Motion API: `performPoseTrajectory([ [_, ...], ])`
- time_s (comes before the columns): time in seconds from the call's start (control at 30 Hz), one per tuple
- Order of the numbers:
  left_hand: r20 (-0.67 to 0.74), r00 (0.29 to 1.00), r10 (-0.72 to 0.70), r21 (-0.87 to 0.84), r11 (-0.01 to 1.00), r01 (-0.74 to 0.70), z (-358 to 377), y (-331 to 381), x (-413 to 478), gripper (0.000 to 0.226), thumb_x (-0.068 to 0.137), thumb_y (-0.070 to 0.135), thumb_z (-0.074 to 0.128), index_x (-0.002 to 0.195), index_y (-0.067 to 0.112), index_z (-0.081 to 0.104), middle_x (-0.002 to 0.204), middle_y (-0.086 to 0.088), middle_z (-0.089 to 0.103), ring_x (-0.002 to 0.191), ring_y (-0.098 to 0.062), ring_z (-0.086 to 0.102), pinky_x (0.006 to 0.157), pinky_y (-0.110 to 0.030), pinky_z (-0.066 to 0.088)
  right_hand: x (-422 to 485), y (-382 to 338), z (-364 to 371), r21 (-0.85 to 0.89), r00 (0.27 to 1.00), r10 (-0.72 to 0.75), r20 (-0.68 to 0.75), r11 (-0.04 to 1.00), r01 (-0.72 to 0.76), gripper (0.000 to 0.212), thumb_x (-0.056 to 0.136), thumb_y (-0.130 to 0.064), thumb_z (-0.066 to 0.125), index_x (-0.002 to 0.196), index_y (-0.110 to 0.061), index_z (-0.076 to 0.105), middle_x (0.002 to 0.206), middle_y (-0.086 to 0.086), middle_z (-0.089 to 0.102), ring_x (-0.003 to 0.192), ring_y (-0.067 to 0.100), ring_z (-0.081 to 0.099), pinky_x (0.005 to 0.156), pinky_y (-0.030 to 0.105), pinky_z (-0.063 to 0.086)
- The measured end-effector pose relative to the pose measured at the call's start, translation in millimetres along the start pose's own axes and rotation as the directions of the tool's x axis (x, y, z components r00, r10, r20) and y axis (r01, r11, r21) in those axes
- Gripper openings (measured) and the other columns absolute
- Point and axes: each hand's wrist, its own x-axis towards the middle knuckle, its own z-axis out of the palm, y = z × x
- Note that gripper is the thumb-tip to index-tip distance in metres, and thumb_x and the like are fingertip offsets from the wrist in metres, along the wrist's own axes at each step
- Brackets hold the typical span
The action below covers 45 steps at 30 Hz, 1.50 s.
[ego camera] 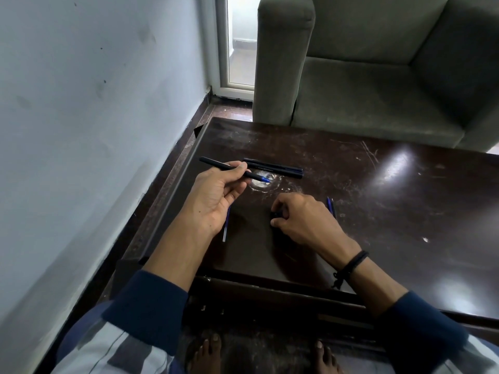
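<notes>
Over a dark tabletop (pixel 391 198), the left hand (pixel 216 195) pinches a blue-tipped black pen (pixel 216 163) between thumb and fingers. Two more pens (pixel 272 166) lie just beyond. Further right, the right hand (pixel 305 220) curls round a small black piece (pixel 276 214).

the left hand (pixel 216 195) sits left of centre in the frame, palm turned up toward the camera, thumb and fingertips pinching a pen (pixel 216 163). the right hand (pixel 302 220) lies just right of centre, back upward, fingers curled down round a small dark piece (pixel 276 214). both forearms are bare and rise from the lower corners, dark blue sleeves (pixel 151 306) pushed up. a black cord band (pixel 351 263) circles the right wrist. bare feet (pixel 205 352) show at the bottom edge.
</notes>
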Motion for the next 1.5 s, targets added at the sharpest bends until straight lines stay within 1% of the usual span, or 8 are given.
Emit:
performPoseTrajectory([
  [0.2, 0.017, 1.0, 0.0, 0.023, 1.0, 0.0, -1, -3, 1, 0.007, 0.087, 0.005, 0.073, 0.09, 0.011, 0.072, 0.088, -0.008, 0.077, 0.077, -0.016, 0.075, 0.067, -0.019, 0.057, -1, -1, 3, -0.021, 0.995, -0.011, -0.103, 1.0, 0.009, 0.024, 0.091, -0.043, 0.07, 0.109, -0.029, 0.065, 0.1, -0.01, 0.058, 0.097, 0.017, 0.059, 0.073, 0.032, 0.04],
  [0.47, 0.013, 1.0, 0.001, 0.062, 0.998, -0.002, 0, -3, 0, 0.007, 0.088, 0.006, 0.073, 0.089, 0.012, 0.072, 0.087, -0.007, 0.077, 0.077, -0.017, 0.075, 0.066, -0.02, 0.056, 0, 0, 0, -0.012, 1.0, -0.006, -0.02, 1.0, 0.006, 0.024, 0.092, -0.034, 0.071, 0.114, -0.027, 0.065, 0.099, -0.01, 0.054, 0.097, 0.02, 0.061, 0.074, 0.031, 0.044],
  [0.63, 0.013, 1.0, -0.002, 0.083, 0.997, 0.001, 2, -4, -1, 0.007, 0.088, 0.006, 0.073, 0.09, 0.012, 0.072, 0.085, -0.006, 0.077, 0.076, -0.016, 0.074, 0.065, -0.019, 0.056, -2, -1, -2, 0.001, 0.997, -0.021, -0.071, 1.0, 0.021, 0.02, 0.092, -0.031, 0.069, 0.11, -0.025, 0.067, 0.103, -0.008, 0.059, 0.098, 0.02, 0.062, 0.078, 0.035, 0.052],
  [0.77, 0.018, 1.0, -0.002, 0.076, 0.997, 0.001, 1, -4, -1, 0.007, 0.088, 0.006, 0.073, 0.089, 0.013, 0.072, 0.085, -0.006, 0.077, 0.076, -0.016, 0.074, 0.064, -0.019, 0.056, -1, -4, -5, 0.122, 0.988, 0.039, -0.148, 0.992, -0.021, 0.013, 0.09, -0.03, 0.071, 0.103, -0.027, 0.071, 0.091, -0.011, 0.064, 0.094, 0.015, 0.063, 0.078, 0.031, 0.048],
  [0.93, 0.025, 1.0, 0.002, 0.08, 0.997, -0.004, 0, -3, -1, 0.007, 0.088, 0.006, 0.073, 0.09, 0.012, 0.071, 0.085, -0.006, 0.077, 0.075, -0.016, 0.074, 0.066, -0.02, 0.056, -2, -6, -10, 0.245, 0.99, 0.048, -0.131, 0.97, -0.015, 0.014, 0.089, -0.031, 0.075, 0.103, -0.031, 0.073, 0.083, -0.018, 0.061, 0.091, 0.01, 0.063, 0.081, 0.029, 0.05],
  [1.2, 0.028, 1.0, -0.002, 0.091, 0.996, -0.001, 0, -4, 0, 0.007, 0.088, 0.007, 0.073, 0.092, 0.012, 0.071, 0.088, -0.007, 0.077, 0.076, -0.016, 0.074, 0.067, -0.02, 0.056, -6, -12, -3, -0.02, 0.971, -0.226, -0.083, 0.974, 0.225, 0.025, 0.092, -0.024, 0.069, 0.117, -0.023, 0.067, 0.118, -0.007, 0.061, 0.105, 0.017, 0.062, 0.086, 0.037, 0.053],
  [1.3, 0.029, 1.0, -0.009, 0.098, 0.995, 0.006, 1, -4, 0, 0.007, 0.088, 0.007, 0.073, 0.093, 0.012, 0.071, 0.088, -0.007, 0.077, 0.076, -0.016, 0.074, 0.067, -0.02, 0.056, -6, -13, -2, -0.051, 0.963, -0.261, -0.069, 0.965, 0.258, 0.028, 0.09, -0.02, 0.068, 0.118, -0.023, 0.066, 0.12, -0.007, 0.06, 0.105, 0.019, 0.063, 0.083, 0.042, 0.055],
  [1.5, 0.025, 1.0, -0.014, 0.089, 0.996, 0.012, 1, -4, -1, 0.009, 0.088, 0.007, 0.073, 0.096, 0.01, 0.071, 0.087, -0.007, 0.077, 0.076, -0.016, 0.074, 0.067, -0.02, 0.056, -5, -12, -4, -0.057, 0.961, -0.265, -0.081, 0.964, 0.261, 0.028, 0.089, -0.017, 0.069, 0.117, -0.023, 0.067, 0.117, -0.008, 0.06, 0.104, 0.019, 0.062, 0.08, 0.038, 0.054],
])
